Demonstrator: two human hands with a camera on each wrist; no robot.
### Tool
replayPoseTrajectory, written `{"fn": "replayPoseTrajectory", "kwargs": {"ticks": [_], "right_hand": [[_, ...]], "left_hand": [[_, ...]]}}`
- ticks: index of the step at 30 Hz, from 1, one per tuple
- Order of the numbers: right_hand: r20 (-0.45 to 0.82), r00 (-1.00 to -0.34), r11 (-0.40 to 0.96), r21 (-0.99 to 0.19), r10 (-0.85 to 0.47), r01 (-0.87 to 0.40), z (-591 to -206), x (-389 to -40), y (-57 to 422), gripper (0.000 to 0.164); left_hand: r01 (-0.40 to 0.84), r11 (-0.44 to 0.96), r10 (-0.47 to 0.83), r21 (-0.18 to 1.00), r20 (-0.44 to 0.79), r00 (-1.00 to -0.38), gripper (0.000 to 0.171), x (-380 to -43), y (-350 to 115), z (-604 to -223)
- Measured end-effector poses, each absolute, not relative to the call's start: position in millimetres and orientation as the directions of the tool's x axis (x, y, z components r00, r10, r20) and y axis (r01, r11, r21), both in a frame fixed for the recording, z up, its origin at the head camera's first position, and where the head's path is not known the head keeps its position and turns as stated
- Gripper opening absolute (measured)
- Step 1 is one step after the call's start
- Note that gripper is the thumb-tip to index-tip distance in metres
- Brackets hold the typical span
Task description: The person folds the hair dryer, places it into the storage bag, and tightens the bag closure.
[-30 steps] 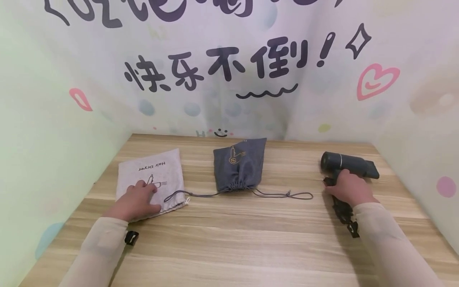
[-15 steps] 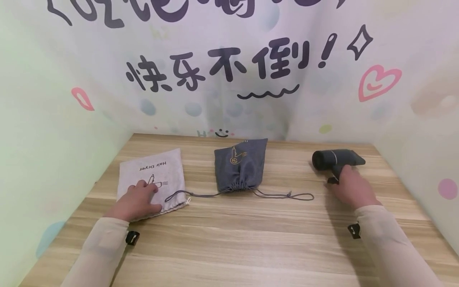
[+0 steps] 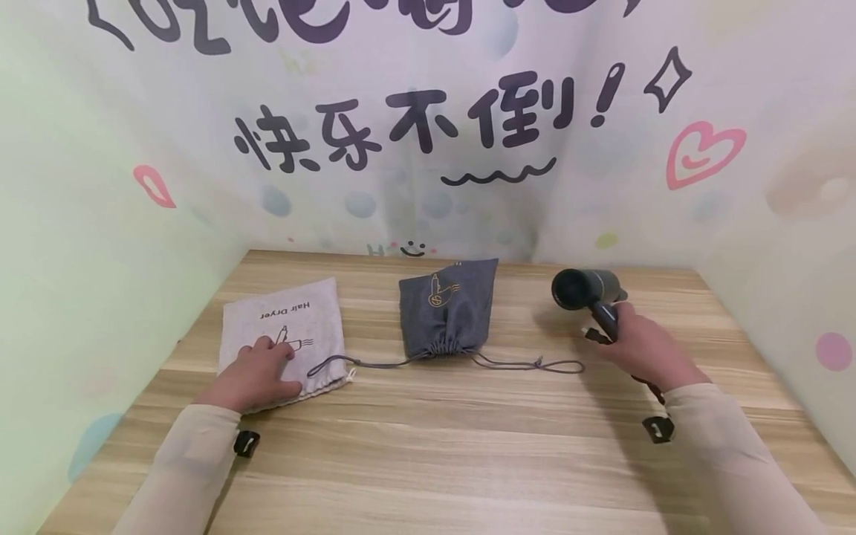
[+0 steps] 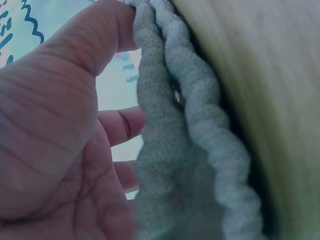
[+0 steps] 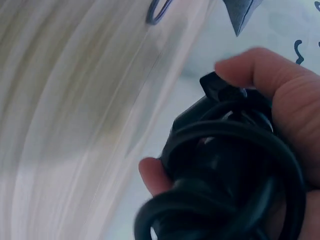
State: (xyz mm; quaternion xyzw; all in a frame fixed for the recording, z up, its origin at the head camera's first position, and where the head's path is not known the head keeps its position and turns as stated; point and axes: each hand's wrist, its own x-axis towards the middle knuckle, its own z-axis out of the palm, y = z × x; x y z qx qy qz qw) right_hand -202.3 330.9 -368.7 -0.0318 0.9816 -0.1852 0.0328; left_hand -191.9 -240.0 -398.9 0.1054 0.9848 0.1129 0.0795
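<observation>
My left hand [image 3: 257, 375] rests with loosely bent fingers on a pale drawstring bag [image 3: 321, 319], marked "Hair Dryer" with a dryer drawing. In the left wrist view, the thumb lies by the bag's gathered mouth [image 4: 195, 105]. On the right, above the table, my right hand [image 3: 645, 348] grips the handle of a dark hair dryer [image 3: 591, 288]. Its round rear end faces the camera. Close up in the right wrist view, loops of the black cord [image 5: 225, 127] bunch against the palm, and the thumb touches a black end piece [image 5: 220, 87], probably the plug.
A dark grey drawstring bag [image 3: 444, 305] with a gold dryer print lies mid-table. Its cords [image 3: 515, 364] stretch out to both sides. The wood-grain table [image 3: 435, 461] meets a printed cloth backdrop [image 3: 321, 223] behind.
My right hand has lifted the hair dryer off the table and moved it left, turning its rear end toward the camera. The left hand and both bags have stayed put.
</observation>
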Motion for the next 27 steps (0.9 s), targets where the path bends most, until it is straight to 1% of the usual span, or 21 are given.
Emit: {"fn": "replayPoseTrajectory", "kwargs": {"ticks": [3,4,7,10,12,15,21,25,27], "right_hand": [[-0.054,-0.993,0.922,-0.379,-0.108,-0.08,-368.9,-200.9,326.6,0.068],[-0.046,-0.993,0.922,-0.378,-0.112,-0.087,-369.2,-200.4,324.9,0.067],[-0.016,-0.993,0.923,-0.372,-0.113,-0.099,-369.2,-198.3,320.1,0.053],[0.04,-0.991,0.931,-0.34,-0.125,-0.131,-369.2,-196.3,313.9,0.037],[0.076,-0.985,0.938,-0.303,-0.152,-0.168,-369.9,-195.6,309.9,0.032],[0.113,-0.973,0.943,-0.246,-0.203,-0.225,-371.4,-194.5,303.6,0.031],[0.147,-0.954,0.941,-0.185,-0.26,-0.285,-375.9,-190.3,295.0,0.045],[0.186,-0.938,0.935,-0.151,-0.292,-0.321,-376.7,-188.4,289.9,0.043],[0.204,-0.932,0.933,-0.142,-0.301,-0.332,-375.5,-187.2,286.9,0.039]], "left_hand": [[0.193,0.951,0.228,0.241,-0.13,-0.965,0.054,-191.7,-240.6,-399.7],[0.195,0.951,0.231,0.24,-0.129,-0.965,0.054,-191.8,-241.0,-400.2],[0.205,0.95,0.238,0.235,-0.123,-0.963,0.054,-192.3,-242.0,-401.5],[0.207,0.951,0.24,0.229,-0.125,-0.963,0.054,-192.9,-242.6,-402.4],[0.207,0.952,0.24,0.227,-0.127,-0.963,0.054,-193.0,-242.5,-402.6],[0.208,0.952,0.24,0.224,-0.126,-0.963,0.054,-193.1,-242.2,-402.6],[0.217,0.953,0.244,0.212,-0.114,-0.963,0.053,-192.9,-240.7,-402.4],[0.216,0.953,0.244,0.212,-0.116,-0.963,0.053,-191.7,-240.5,-401.2],[0.217,0.952,0.246,0.214,-0.115,-0.962,0.053,-191.5,-241.2,-400.6]]}}
